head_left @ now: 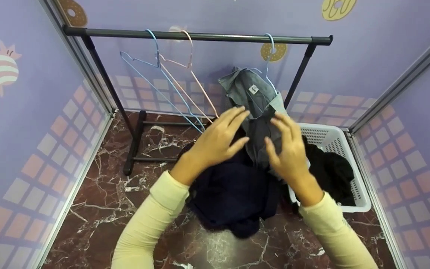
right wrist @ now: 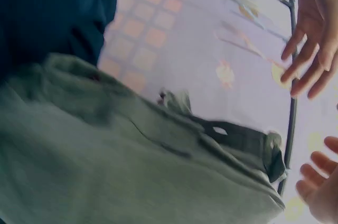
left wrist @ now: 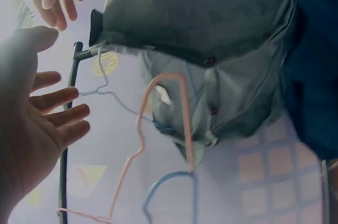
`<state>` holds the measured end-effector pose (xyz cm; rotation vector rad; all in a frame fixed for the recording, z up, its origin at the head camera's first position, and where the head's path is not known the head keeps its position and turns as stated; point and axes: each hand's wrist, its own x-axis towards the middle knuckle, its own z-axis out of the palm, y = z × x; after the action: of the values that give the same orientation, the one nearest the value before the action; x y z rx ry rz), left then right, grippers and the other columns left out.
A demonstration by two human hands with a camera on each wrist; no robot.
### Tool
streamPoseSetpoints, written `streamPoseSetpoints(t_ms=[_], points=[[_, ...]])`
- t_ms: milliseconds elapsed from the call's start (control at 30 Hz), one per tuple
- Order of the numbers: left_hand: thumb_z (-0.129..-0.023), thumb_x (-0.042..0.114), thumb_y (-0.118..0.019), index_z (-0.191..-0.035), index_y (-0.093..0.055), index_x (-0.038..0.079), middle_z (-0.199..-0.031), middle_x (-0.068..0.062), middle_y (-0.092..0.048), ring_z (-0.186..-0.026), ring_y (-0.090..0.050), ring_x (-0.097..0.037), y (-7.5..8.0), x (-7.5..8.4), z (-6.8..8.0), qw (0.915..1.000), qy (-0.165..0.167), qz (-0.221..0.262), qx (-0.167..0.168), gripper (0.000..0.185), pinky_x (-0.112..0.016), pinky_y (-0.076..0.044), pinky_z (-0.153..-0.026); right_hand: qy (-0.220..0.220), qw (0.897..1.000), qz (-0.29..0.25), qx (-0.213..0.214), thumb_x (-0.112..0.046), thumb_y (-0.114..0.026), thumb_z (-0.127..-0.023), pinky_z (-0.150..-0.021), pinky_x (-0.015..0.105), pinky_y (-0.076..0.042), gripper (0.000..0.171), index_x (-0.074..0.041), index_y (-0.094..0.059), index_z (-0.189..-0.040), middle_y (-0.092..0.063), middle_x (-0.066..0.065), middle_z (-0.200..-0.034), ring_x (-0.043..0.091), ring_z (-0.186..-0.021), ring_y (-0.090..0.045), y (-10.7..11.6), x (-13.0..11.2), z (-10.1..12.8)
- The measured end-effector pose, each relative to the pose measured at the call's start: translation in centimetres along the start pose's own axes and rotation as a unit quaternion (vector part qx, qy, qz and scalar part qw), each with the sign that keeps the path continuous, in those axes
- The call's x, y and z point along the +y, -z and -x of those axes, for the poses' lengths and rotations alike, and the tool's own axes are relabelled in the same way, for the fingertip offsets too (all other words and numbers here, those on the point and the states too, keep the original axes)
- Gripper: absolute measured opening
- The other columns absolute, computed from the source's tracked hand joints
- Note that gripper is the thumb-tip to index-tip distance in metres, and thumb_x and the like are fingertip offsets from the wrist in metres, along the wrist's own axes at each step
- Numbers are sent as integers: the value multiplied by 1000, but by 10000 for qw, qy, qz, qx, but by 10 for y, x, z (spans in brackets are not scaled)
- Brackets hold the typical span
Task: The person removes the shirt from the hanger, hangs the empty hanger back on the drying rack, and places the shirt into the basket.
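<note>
A grey shirt (head_left: 250, 93) hangs from a light-blue hanger (head_left: 269, 48) on the black rail (head_left: 200, 36). Both hands are raised in front of it with fingers spread and nothing in them. My left hand (head_left: 218, 138) is at the shirt's left edge and my right hand (head_left: 286, 149) is in front of its lower part. The left wrist view shows my left palm (left wrist: 37, 129) spread and apart from the shirt (left wrist: 211, 34). The shirt fills the right wrist view (right wrist: 105, 155). A dark navy garment (head_left: 233, 194) lies bunched below my hands.
An empty blue hanger (head_left: 155, 67) and an empty pink hanger (head_left: 185, 71) hang left on the rail. A white laundry basket (head_left: 334, 138) with black clothes stands at the right. The floor is red marble (head_left: 106, 194), and purple walls close in on three sides.
</note>
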<state>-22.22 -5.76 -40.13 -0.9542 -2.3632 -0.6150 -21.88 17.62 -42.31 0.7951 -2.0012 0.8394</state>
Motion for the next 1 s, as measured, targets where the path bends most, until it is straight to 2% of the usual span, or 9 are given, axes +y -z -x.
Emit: streamPoseSetpoints(t_ms=[100, 233, 367, 467, 567, 667, 800, 900, 1000], points=[[-102, 31, -63, -152, -46, -1, -154, -20, -49, -144, -47, -32, -8, 3, 12, 9991, -190, 265, 278, 61, -36, -32, -126, 98, 9997, -206, -47, -8, -67, -89, -120, 46, -40, 47, 4, -60, -134, -57, 21, -144, 40, -132, -55, -3, -4, 17], [-102, 27, -64, -149, -49, -2, -152, -19, -52, -140, -51, -32, -18, 4, 28, 9969, -351, 525, 464, 57, -35, -38, -123, 117, 9992, -348, -170, -11, -64, -91, -117, 38, -42, 45, 4, -61, -134, -59, 19, -144, 39, -130, -57, -7, -2, 42], [-101, 24, -65, -144, -54, -2, -148, -18, -56, -138, -54, -31, -27, 0, 43, 9965, -389, 560, 476, 52, -36, -41, -120, 191, 9979, -581, -224, -14, -61, -94, -116, 36, -43, 43, 5, -62, -133, -60, 20, -142, 40, -128, -58, -13, 2, 67], [-100, 24, -65, -143, -56, 0, -146, -17, -57, -139, -53, -29, -33, -5, 55, 9972, -323, 552, 389, 50, -35, -41, -120, 314, 9968, -688, -262, -12, -62, -91, -116, 35, -44, 44, 5, -62, -132, -61, 22, -141, 40, -126, -59, -19, 5, 87], [-100, 25, -65, -142, -57, 1, -146, -16, -58, -139, -54, -28, -42, -10, 67, 9982, -203, 495, 254, 49, -34, -41, -120, 371, 9961, -636, -484, -12, -66, -86, -117, 33, -43, 50, 4, -62, -133, -60, 21, -143, 39, -126, -59, -26, 9, 107], [-100, 26, -66, -141, -58, 2, -144, -16, -60, -137, -55, -29, -51, -16, 81, 9988, -76, 448, 162, 48, -36, -43, -119, 335, 9944, -447, -893, -16, -72, -82, -116, 34, -42, 59, 2, -60, -138, -56, 18, -148, 37, -128, -58, -32, 13, 124], [-99, 24, -67, -139, -61, 3, -141, -15, -62, -135, -57, -29, -63, -28, 101, 9985, 212, 494, 103, 46, -37, -45, -117, 220, 9887, -163, -1472, -20, -82, -78, -112, 46, -45, 75, -2, -56, -145, -51, 17, -154, 38, -133, -56, -39, 19, 143], [-98, 23, -67, -138, -62, 2, -140, -15, -64, -132, -59, -30, -71, -38, 119, 9970, 566, 528, 21, 45, -40, -45, -117, 92, 9835, -23, -1804, -22, -89, -74, -108, 55, -47, 84, -4, -53, -149, -49, 18, -156, 40, -135, -54, -44, 24, 154], [-98, 25, -68, -139, -61, 2, -141, -16, -62, -133, -58, -33, -78, -49, 137, 9929, 1071, 510, -126, 47, -44, -45, -117, -80, 9791, 97, -2028, -26, -91, -74, -107, 59, -48, 87, -5, -52, -149, -48, 19, -156, 42, -135, -54, -48, 30, 164]])
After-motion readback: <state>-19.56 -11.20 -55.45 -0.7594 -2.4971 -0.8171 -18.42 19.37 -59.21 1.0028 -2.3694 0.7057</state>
